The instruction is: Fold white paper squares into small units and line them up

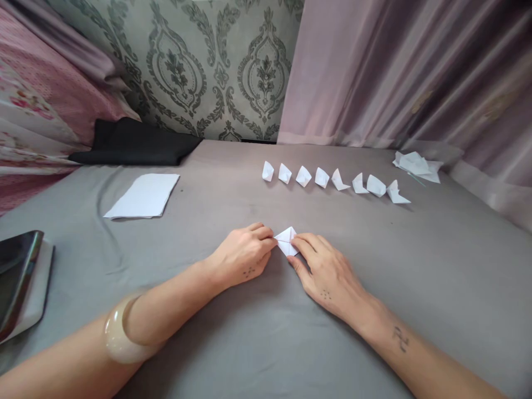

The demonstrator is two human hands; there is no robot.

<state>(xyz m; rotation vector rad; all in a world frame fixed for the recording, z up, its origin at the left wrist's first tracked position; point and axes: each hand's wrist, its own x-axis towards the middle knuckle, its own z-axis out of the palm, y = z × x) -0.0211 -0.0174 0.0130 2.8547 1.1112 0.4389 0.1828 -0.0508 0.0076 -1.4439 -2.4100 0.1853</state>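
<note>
Between my two hands is a small folded white paper (285,241), roughly diamond-shaped, with crease lines crossing its face. My left hand (250,250) pinches its left corner between closed fingers. On the other side, my right hand (322,263) grips the right part, fingers on top and thumb at the lower edge; that part is hidden under the fingers. Beyond my hands, several small folded paper pieces (303,177) stand in a row on the grey cloth (233,194).
A stack of white paper sheets (143,195) lies at the left, with a black folded cloth (137,143) behind it. A dark device on a book (20,277) sits at the left edge. Loose paper scraps (415,165) lie far right. Curtains (353,72) and a patterned wall (208,66) close off the back.
</note>
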